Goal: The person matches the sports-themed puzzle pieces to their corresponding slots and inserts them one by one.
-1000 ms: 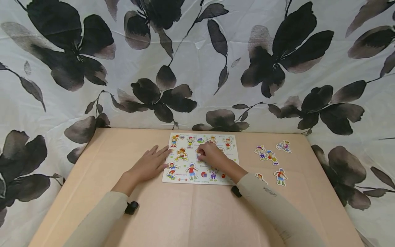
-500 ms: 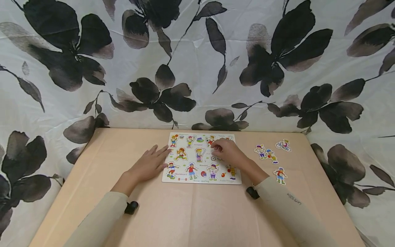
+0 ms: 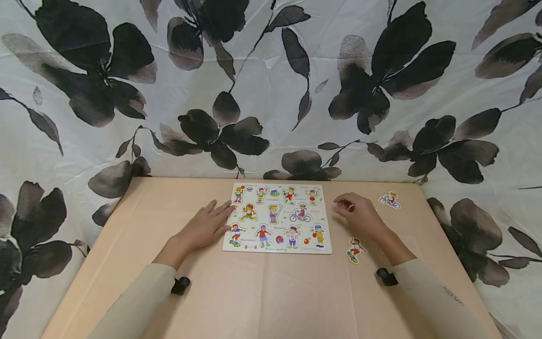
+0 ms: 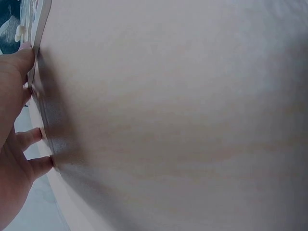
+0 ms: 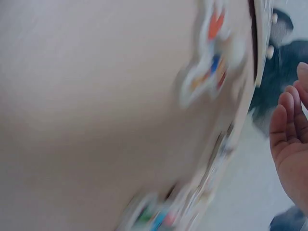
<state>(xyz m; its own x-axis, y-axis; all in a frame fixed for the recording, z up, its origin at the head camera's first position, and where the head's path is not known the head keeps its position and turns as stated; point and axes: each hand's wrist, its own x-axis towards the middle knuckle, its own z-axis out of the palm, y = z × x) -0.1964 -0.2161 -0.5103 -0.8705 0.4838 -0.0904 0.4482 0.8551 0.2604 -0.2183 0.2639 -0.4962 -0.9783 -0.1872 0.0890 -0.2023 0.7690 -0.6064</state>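
A white puzzle board [image 3: 288, 246] with several colourful sports-figure pieces lies flat at the far middle of the table. My left hand [image 3: 207, 225] rests with spread, nearly straight fingers at the board's left edge; in the left wrist view its fingertips meet the edge of the board [image 4: 42, 19]. To the right of the board, my right hand [image 3: 360, 214] hovers over the loose pieces. Its fingers are loosely bent, and nothing shows between them in the right wrist view. Just below that hand lies a loose skateboarder puzzle piece [image 3: 355, 250].
A cyclist puzzle piece [image 3: 389, 200] lies to the right, past my right hand. Other loose pieces there are hidden behind the hand and forearm. The table [image 3: 271, 296] runs back to a floral cloth [image 3: 296, 70]. Blurred loose pieces [image 5: 207, 67] show in the right wrist view.
My right hand has moved right, from the middle of the board, across its right side, to over the loose pieces, uncovering the board's figures. The left hand has stayed in place.
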